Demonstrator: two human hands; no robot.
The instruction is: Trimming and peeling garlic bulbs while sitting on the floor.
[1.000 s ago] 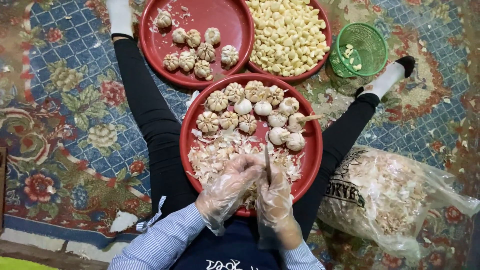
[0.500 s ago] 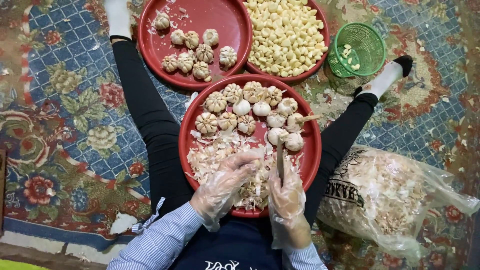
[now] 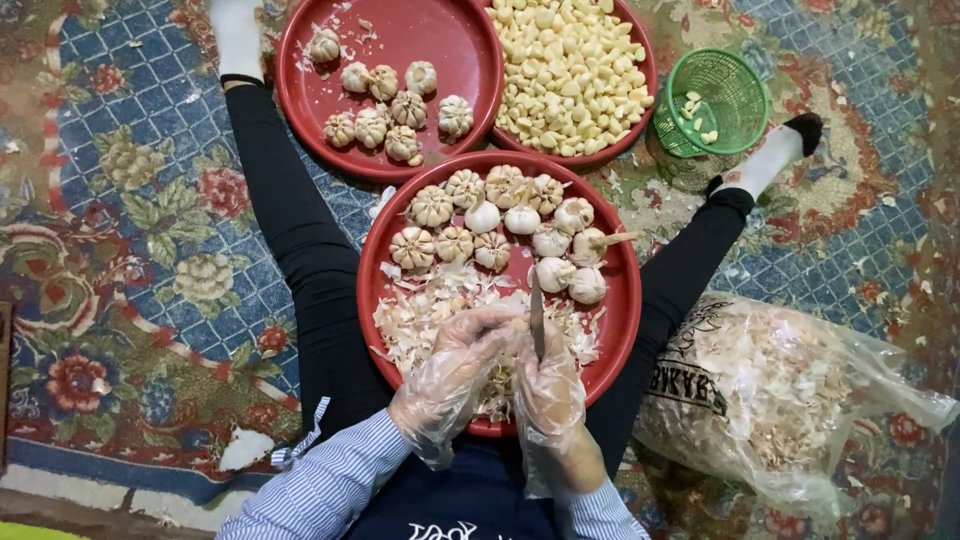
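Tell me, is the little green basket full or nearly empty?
Nearly empty. The green basket holds only a few peeled cloves on its mesh bottom.

Three round trays (image 3: pixel 385 255) are red; the garlic bulbs (image 3: pixel 480 215) off-white, the peeled cloves (image 3: pixel 570 75) pale yellow; the small basket (image 3: pixel 735 85) is green mesh; the carpet (image 3: pixel 140 230) shows blue lattice with red and cream flowers; sleeves (image 3: pixel 330 480) are blue-and-white striped; trousers (image 3: pixel 290 230) black; socks (image 3: pixel 765 160) white.
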